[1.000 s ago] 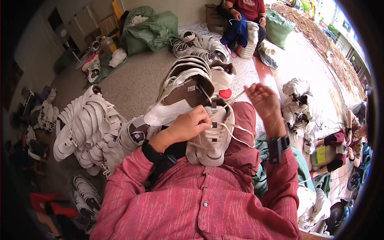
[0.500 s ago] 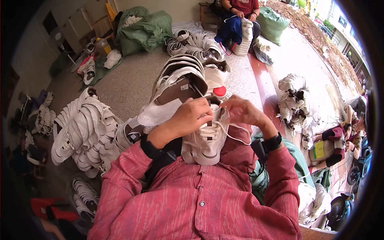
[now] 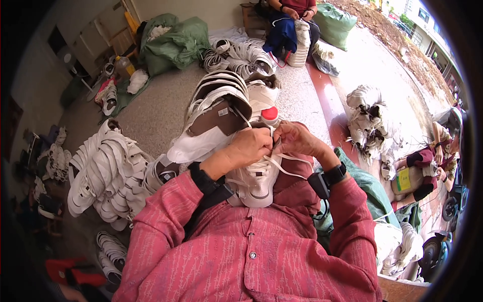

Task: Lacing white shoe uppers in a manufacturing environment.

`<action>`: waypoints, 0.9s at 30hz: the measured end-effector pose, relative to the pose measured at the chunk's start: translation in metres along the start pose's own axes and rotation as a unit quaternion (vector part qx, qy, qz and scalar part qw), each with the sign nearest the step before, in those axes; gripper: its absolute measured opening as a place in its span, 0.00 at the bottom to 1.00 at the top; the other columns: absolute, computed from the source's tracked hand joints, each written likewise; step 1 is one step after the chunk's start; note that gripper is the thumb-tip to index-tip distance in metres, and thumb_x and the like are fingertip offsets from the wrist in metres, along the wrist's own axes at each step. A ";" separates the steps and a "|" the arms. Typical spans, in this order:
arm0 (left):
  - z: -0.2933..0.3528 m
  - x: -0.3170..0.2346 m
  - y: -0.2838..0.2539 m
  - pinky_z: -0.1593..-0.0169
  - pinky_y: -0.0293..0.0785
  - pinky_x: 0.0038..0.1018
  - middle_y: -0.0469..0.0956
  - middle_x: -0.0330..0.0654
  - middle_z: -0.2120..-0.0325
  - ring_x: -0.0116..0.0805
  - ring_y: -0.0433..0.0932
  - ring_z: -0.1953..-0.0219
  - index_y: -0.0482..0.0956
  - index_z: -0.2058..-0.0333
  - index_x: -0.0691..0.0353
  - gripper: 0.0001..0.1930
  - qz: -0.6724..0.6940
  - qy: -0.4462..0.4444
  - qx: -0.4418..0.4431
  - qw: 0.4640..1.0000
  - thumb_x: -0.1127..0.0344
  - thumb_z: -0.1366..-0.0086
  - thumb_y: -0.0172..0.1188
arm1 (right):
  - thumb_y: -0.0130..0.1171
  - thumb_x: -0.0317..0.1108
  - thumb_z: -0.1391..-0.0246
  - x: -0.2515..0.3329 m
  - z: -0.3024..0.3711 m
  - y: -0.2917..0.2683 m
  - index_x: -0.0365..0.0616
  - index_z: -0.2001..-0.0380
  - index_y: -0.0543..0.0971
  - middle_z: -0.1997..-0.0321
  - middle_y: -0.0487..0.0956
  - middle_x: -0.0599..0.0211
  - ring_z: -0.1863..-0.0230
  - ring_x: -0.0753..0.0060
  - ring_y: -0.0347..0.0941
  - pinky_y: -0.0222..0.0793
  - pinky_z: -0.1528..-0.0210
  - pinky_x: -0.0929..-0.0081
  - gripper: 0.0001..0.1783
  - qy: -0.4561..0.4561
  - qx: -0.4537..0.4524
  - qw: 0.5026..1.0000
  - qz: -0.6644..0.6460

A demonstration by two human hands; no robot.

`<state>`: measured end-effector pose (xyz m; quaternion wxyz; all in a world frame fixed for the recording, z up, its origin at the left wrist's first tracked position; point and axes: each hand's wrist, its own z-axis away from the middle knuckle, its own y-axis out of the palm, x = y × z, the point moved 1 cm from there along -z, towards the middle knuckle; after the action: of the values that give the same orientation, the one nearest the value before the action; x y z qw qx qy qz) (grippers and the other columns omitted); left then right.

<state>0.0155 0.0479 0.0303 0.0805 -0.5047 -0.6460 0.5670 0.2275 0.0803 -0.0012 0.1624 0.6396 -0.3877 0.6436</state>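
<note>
On my lap a white shoe upper (image 3: 257,187) lies with its toe toward me. A white shoelace (image 3: 288,171) crosses its front and hangs in a loose loop to the right. My left hand (image 3: 253,145) is closed over the upper's left eyelet edge, its fingertips partly hidden. Close against it, my right hand (image 3: 298,139) pinches the lace by the top eyelets on the right. Just beyond my hands rests a nested stack of white uppers with brown linings (image 3: 217,115). A red round lid (image 3: 269,114) shows to the right of that stack.
Piles of white uppers (image 3: 103,168) lie to my left, with another pile (image 3: 366,118) on the right. Green sacks (image 3: 176,44) stand at the back. A co-worker (image 3: 297,25) sits ahead holding a stack of uppers, and another person (image 3: 437,156) is at far right.
My right hand has moved left and in, and its fingers have closed by the upper's eyelets. My left hand has shifted slightly right, so the hands now nearly touch. The view has shifted slightly.
</note>
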 end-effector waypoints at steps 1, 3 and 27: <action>0.003 -0.004 -0.007 0.65 0.72 0.37 0.74 0.44 0.73 0.46 0.77 0.69 0.79 0.75 0.61 0.06 -0.013 -0.005 -0.025 1.000 0.65 0.48 0.61 | 0.72 0.33 0.54 0.004 0.001 0.000 0.44 0.65 0.76 0.66 0.73 0.76 0.62 0.80 0.67 0.66 0.60 0.77 0.15 -0.005 0.009 1.000 0.009; 0.006 -0.007 -0.037 0.66 0.71 0.37 0.73 0.44 0.75 0.45 0.76 0.71 0.78 0.76 0.62 0.05 -0.094 0.002 -0.079 0.992 0.68 0.48 0.61 | 0.69 0.32 0.49 0.003 0.002 0.000 0.43 0.65 0.76 0.63 0.73 0.75 0.59 0.79 0.68 0.66 0.55 0.77 0.12 -0.010 0.013 1.000 0.017; 0.040 -0.021 -0.037 0.52 0.70 0.36 0.75 0.44 0.63 0.46 0.73 0.57 0.77 0.59 0.63 0.15 -0.102 0.058 -0.097 0.988 0.72 0.47 0.63 | 0.62 0.20 0.57 0.049 0.032 0.033 0.46 0.62 0.79 0.65 0.75 0.66 0.68 0.62 0.76 0.72 0.69 0.70 0.16 -0.186 -0.079 0.908 0.367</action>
<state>-0.0225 0.0118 0.0560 0.1256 -0.4734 -0.7406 0.4600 0.2206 0.0226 0.0316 -0.1106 0.5455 -0.6678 0.4941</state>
